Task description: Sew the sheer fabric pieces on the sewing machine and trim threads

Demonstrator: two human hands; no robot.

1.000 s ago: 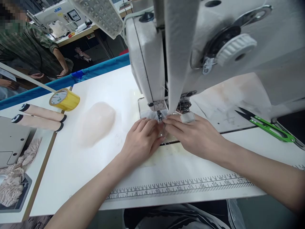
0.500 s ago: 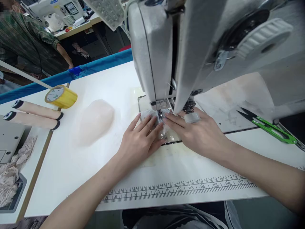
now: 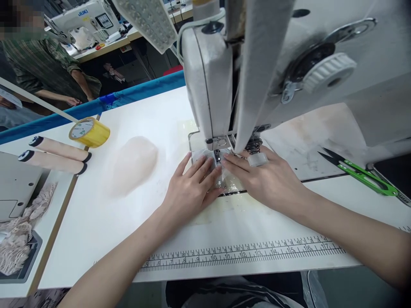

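A white sewing machine [image 3: 212, 81] stands over the white table [image 3: 128, 222]. Under its presser foot [image 3: 218, 155] lies a small thin translucent fabric piece [image 3: 201, 155]. My left hand [image 3: 191, 190] lies flat on the fabric just left of the foot, fingers stretched out and slightly apart. My right hand [image 3: 268, 182] presses flat on the right side of the foot, fingertips almost meeting the left hand's. A white thimble-like ring [image 3: 257, 159] sits on one right finger.
A pale pink moulded pad [image 3: 130, 164] lies left of the hands. Yellow tape roll [image 3: 89, 132] and two beige cones [image 3: 54, 154] sit at far left, lace scraps [image 3: 19, 239] below them. Green thread snips [image 3: 362, 173] lie right. A printed ruler [image 3: 244, 252] lines the front edge. Another person [image 3: 41, 64] stands behind.
My left hand's fingers spread flat and slid slightly toward the presser foot. The right hand stays beside the foot. The view shifted a little.
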